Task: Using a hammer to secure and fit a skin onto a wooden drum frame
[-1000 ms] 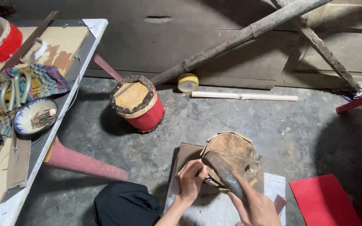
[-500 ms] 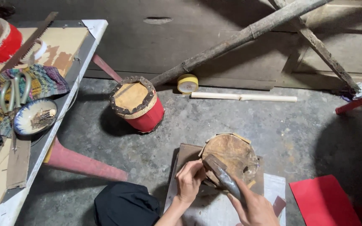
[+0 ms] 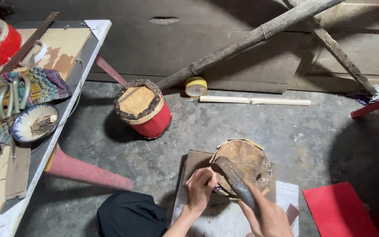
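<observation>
With the right hand (image 3: pixel 266 217) clenched around the hammer (image 3: pixel 232 177) and the left hand (image 3: pixel 201 189) pinching the near rim of the unfinished drum (image 3: pixel 244 163), a slipped blow could crush those fingers

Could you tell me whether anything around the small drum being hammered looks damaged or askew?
Yes: the skin on the drum under the hammer looks ragged, with flaps sticking out past its rim. On the red drum nearby, the dark band around the top sits uneven.

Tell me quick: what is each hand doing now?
Left hand: fingers curled, pressed against the rim of the small drum.
Right hand: closed around the hammer handle.
</observation>
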